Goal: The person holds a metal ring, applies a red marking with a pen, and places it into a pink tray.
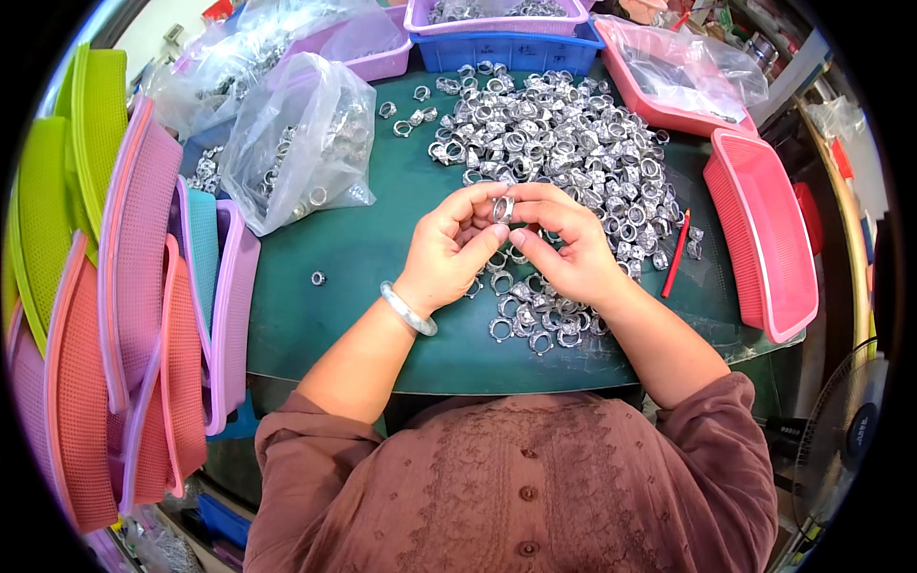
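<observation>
Between the fingertips of both hands is a silver metal ring [502, 209], raised over the green table. My left hand [455, 234], with a pale bangle [409, 309] on its wrist, pinches the ring from the left. From the right, the thumb and fingers of my right hand [565, 244] close on it too. A large heap of silver rings [573, 134] spreads behind and to the right of my hands. More rings [542, 320] lie scattered nearer to me, below my right hand. One lone ring [318, 279] sits apart on the left.
The green table [315, 329] carries a red pencil [676, 254] right of the heap and a clear plastic bag [301, 143] of rings at left. Stacked coloured baskets [134, 258] crowd the left. A pink basket [764, 234] stands right, a blue bin [506, 53] behind, a fan [845, 430] lower right.
</observation>
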`<state>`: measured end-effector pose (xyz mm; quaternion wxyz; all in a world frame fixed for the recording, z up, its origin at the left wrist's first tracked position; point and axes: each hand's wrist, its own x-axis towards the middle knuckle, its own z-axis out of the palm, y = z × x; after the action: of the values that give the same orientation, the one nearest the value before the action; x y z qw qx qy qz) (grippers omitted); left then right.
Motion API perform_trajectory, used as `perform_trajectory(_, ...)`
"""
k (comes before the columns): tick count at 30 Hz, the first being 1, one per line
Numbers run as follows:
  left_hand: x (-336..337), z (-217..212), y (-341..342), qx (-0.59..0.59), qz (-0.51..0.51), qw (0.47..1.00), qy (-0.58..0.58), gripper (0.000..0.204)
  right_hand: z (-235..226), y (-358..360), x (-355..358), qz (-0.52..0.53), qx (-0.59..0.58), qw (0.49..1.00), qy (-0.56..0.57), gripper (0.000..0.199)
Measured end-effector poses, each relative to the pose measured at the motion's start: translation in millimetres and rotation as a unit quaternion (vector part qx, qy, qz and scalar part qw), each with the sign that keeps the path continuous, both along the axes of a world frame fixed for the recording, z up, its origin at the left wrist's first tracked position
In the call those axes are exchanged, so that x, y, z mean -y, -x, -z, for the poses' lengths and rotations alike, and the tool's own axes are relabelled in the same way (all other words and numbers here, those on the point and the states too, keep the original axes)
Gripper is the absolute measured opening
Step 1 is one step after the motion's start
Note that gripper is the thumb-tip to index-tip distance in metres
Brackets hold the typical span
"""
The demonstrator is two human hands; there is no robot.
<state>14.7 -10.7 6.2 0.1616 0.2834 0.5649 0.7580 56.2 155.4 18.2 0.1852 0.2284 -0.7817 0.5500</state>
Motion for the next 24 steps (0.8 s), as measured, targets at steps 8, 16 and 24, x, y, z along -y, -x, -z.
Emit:
perform_trajectory(8,-3,5,-2,-0.043,-0.006,0.999,-0.021,0.037,6,3,-3,0.002,0.0,1.0,0.019,0.016)
perform_trajectory(16,-4,6,-3,-0.022,-0.021,0.999,-0.024,0.037,7,1,0,0.037,-0.053,0.996,-0.062,0.022)
perform_trajectory(24,-2,4,-2,-0.076,-0.057,0.995,-0.01,0.053,6,1,-1,-0.025,0.074,0.996,0.054,0.018)
